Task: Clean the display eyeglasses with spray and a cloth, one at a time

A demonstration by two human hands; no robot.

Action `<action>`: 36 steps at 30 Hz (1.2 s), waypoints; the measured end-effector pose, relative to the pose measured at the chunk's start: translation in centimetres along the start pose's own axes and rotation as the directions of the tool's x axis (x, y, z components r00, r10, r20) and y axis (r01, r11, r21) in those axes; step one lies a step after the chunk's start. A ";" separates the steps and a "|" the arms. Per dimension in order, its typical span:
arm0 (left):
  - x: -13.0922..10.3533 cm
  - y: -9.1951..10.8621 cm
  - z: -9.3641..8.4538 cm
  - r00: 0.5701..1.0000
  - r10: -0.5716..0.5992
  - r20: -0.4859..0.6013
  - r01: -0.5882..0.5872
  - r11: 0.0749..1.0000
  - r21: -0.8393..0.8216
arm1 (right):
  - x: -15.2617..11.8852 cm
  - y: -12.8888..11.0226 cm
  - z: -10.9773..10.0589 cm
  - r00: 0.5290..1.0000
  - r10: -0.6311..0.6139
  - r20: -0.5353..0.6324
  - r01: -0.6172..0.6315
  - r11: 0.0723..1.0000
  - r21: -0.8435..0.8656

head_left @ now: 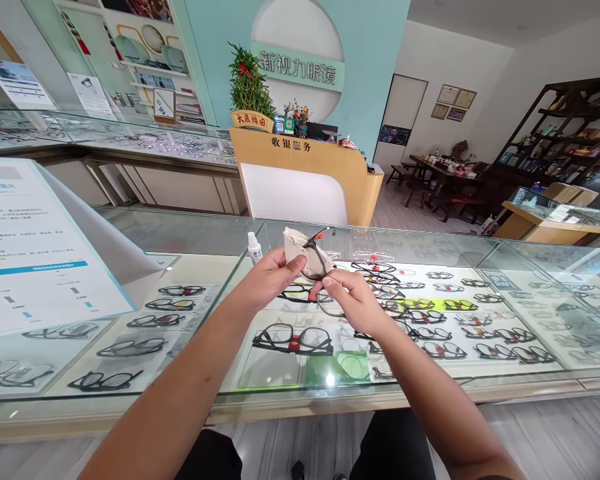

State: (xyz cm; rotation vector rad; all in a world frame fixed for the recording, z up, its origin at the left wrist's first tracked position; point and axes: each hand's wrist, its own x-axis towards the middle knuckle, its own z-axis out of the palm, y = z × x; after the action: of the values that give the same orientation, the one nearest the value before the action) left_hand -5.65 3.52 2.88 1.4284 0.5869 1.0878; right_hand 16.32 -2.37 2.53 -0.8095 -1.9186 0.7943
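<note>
A pair of dark-framed eyeglasses [316,257] is held up between my two hands, above the glass counter. My left hand [270,279] is closed on a beige cloth [294,244], pinching it with the thumb around one lens. My right hand [353,299] pinches the frame near its middle, and the other rim hangs below the fingers. One temple arm with a red mark sticks up past the cloth. Just behind my left hand a small white bottle [254,248] stands upright on the counter. My left fingertips are hidden behind the cloth.
The glass display counter [405,387] spans the front, with several rows of eyeglasses [430,333] showing through it. A large folded sign [55,247] stands at left. Beyond are a wooden cashier desk [363,180], a potted plant [250,87] and dark shelves [555,127].
</note>
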 end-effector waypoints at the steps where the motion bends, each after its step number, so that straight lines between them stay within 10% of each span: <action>1: -0.1 0.1 0.1 1.000 0.011 0.007 -0.011 1.000 -0.003 | 0.0 0.0 0.0 1.000 0.001 -0.007 0.000 1.000 0.012; 13: 0.3 -1.4 2.6 0.962 0.047 -0.269 -0.081 0.990 -0.116 | 0.1 0.1 1.3 1.000 -0.026 0.009 0.027 0.997 -0.076; 27: 0.3 -1.6 2.5 0.973 -0.170 -0.158 0.117 0.947 -0.300 | 0.6 0.6 -0.3 0.912 0.015 -0.411 0.081 0.973 0.216; 36: 0.0 -1.6 3.4 0.970 -0.241 -0.024 0.229 0.943 -0.241 | 1.1 1.6 -0.3 0.907 0.080 -0.415 0.000 0.982 0.188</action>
State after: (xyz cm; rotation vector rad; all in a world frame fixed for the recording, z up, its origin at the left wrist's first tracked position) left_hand -2.33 2.15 1.73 1.0951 0.6265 0.9718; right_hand 16.54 -0.54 1.92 -0.8308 -1.4267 0.7387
